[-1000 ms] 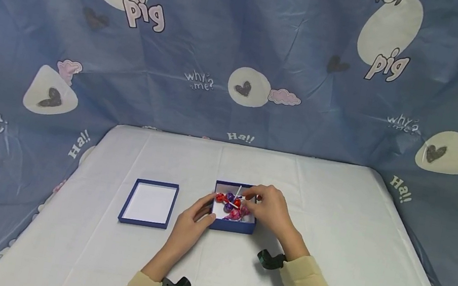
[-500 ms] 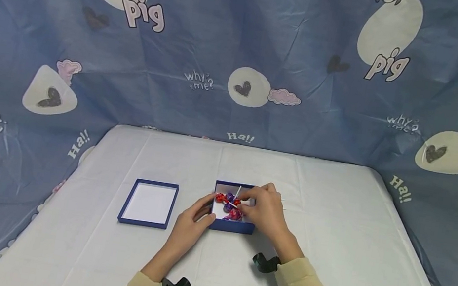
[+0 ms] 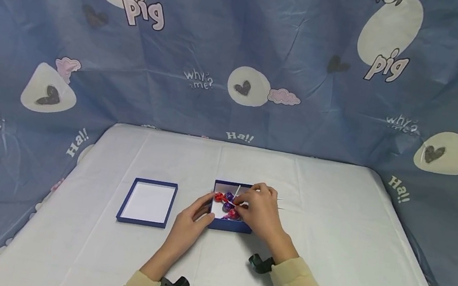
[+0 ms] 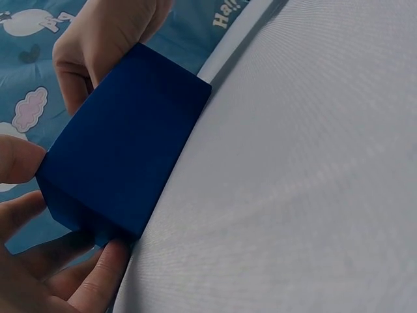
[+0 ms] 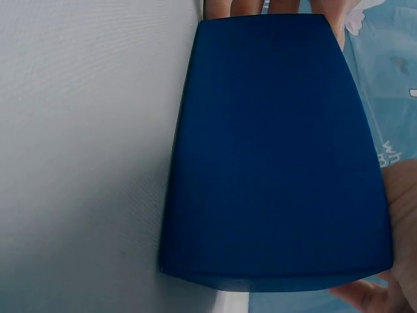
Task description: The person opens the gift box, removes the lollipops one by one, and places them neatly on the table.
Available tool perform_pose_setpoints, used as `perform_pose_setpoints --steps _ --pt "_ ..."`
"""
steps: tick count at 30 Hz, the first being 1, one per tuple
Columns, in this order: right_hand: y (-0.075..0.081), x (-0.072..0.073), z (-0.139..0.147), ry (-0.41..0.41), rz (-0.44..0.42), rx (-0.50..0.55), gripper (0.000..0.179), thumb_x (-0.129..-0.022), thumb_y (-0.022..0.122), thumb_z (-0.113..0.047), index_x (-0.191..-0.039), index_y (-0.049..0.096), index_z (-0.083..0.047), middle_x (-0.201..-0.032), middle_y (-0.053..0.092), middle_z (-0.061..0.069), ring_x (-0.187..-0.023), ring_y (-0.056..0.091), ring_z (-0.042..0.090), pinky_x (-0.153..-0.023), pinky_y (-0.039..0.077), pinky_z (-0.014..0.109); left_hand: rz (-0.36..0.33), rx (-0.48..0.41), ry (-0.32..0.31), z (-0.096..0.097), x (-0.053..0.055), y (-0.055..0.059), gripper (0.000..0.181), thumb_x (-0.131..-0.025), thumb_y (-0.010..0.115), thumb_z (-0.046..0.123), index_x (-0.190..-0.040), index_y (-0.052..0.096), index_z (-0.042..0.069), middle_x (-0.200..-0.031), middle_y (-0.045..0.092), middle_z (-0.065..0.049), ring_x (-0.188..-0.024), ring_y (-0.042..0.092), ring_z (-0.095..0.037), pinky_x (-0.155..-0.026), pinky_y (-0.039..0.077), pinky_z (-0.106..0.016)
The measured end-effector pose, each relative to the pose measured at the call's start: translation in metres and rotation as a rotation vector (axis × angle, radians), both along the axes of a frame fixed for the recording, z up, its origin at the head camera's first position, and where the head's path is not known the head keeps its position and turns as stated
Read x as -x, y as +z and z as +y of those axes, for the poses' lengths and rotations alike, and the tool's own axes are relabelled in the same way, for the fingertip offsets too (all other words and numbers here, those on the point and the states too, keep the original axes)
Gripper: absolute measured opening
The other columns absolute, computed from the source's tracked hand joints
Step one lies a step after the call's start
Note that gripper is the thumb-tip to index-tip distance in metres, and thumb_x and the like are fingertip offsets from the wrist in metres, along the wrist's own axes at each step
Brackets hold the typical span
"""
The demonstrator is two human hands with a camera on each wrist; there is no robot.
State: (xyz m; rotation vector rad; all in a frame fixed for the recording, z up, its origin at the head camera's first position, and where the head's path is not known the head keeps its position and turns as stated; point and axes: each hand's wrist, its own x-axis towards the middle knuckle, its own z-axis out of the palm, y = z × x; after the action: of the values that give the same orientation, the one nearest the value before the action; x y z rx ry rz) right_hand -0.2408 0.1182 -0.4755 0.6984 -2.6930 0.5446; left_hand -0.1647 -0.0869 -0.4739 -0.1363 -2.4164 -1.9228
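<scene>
An uncovered blue box [image 3: 230, 226] with a white inside stands on the table, holding several wrapped lollipops. Red [image 3: 219, 197] and purple [image 3: 227, 207] ones show, and a pink-red lollipop [image 3: 233, 213] lies near the front. My left hand [image 3: 193, 217] rests its spread fingertips and thumb against the box's left end; the left wrist view shows them touching the corner [image 4: 78, 215]. Reaching in over the right side, my right hand [image 3: 260, 212] pinches a white lollipop stick [image 3: 231, 203] between thumb and forefinger. This hand hides the box's right part. Both wrist views show mainly the outer blue walls [image 5: 273, 150].
A shallow blue lid [image 3: 147, 202], white inside up, lies left of the box. White cloth [image 3: 103, 253] covers the table. Behind it hangs a blue printed curtain [image 3: 198, 108].
My right hand has moved left and deeper over the box, its fingertips coming to the lollipop stick. My left hand stays at the box's left end.
</scene>
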Motion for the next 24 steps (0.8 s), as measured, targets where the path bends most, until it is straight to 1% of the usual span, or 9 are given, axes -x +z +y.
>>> perform_pose_setpoints --steps 5,8,12,14,19,24 --pt "0.000 0.001 -0.003 0.010 0.025 -0.022 0.011 -0.078 0.088 -0.022 -0.085 0.083 -0.027 -0.084 0.073 -0.014 -0.105 0.057 0.021 -0.105 0.035 0.061 0.002 -0.002 0.017 -0.001 0.000 0.000 0.051 -0.097 0.065 0.008 -0.146 0.055 0.016 -0.150 0.050 -0.013 -0.130 0.054 -0.037 -0.111 0.044 -0.045" --pt "0.001 0.000 -0.004 0.009 0.028 -0.033 0.011 -0.078 0.087 -0.020 -0.086 0.082 -0.027 -0.082 0.073 -0.013 -0.101 0.059 0.021 -0.103 0.037 0.061 0.003 -0.013 0.015 0.000 0.000 -0.002 0.051 -0.097 0.065 0.008 -0.146 0.054 0.016 -0.150 0.049 -0.013 -0.130 0.053 -0.037 -0.111 0.044 -0.045" --pt "0.004 0.001 -0.009 -0.004 0.010 -0.052 0.011 -0.079 0.087 -0.020 -0.086 0.082 -0.026 -0.079 0.072 -0.012 -0.090 0.058 0.017 -0.095 0.042 0.054 0.001 -0.018 -0.012 -0.003 0.001 -0.002 0.052 -0.097 0.064 0.008 -0.148 0.052 0.014 -0.151 0.048 -0.013 -0.132 0.052 -0.037 -0.112 0.043 -0.044" --pt "0.003 -0.001 -0.008 -0.008 0.003 -0.061 0.010 -0.079 0.087 -0.020 -0.086 0.082 -0.025 -0.078 0.072 -0.012 -0.085 0.056 0.015 -0.091 0.042 0.050 0.005 -0.024 -0.025 -0.002 -0.001 -0.004 0.052 -0.097 0.064 0.008 -0.148 0.052 0.013 -0.151 0.048 -0.014 -0.132 0.051 -0.038 -0.112 0.043 -0.044" --pt "0.002 0.002 -0.010 -0.001 0.047 -0.050 0.010 -0.079 0.085 -0.017 -0.085 0.082 -0.024 -0.079 0.073 -0.011 -0.077 0.053 0.013 -0.078 0.042 0.042 0.033 -0.014 -0.011 0.000 0.000 -0.005 0.051 -0.097 0.064 0.007 -0.147 0.052 0.011 -0.150 0.048 -0.014 -0.132 0.051 -0.037 -0.112 0.043 -0.044" --pt "0.004 0.006 -0.013 -0.002 0.068 -0.023 0.011 -0.078 0.085 -0.013 -0.084 0.082 -0.021 -0.079 0.073 -0.010 -0.074 0.053 0.014 -0.067 0.040 0.034 0.023 -0.007 -0.014 0.000 0.001 -0.004 0.051 -0.098 0.064 0.007 -0.147 0.052 0.012 -0.151 0.048 -0.013 -0.134 0.050 -0.035 -0.113 0.042 -0.042"
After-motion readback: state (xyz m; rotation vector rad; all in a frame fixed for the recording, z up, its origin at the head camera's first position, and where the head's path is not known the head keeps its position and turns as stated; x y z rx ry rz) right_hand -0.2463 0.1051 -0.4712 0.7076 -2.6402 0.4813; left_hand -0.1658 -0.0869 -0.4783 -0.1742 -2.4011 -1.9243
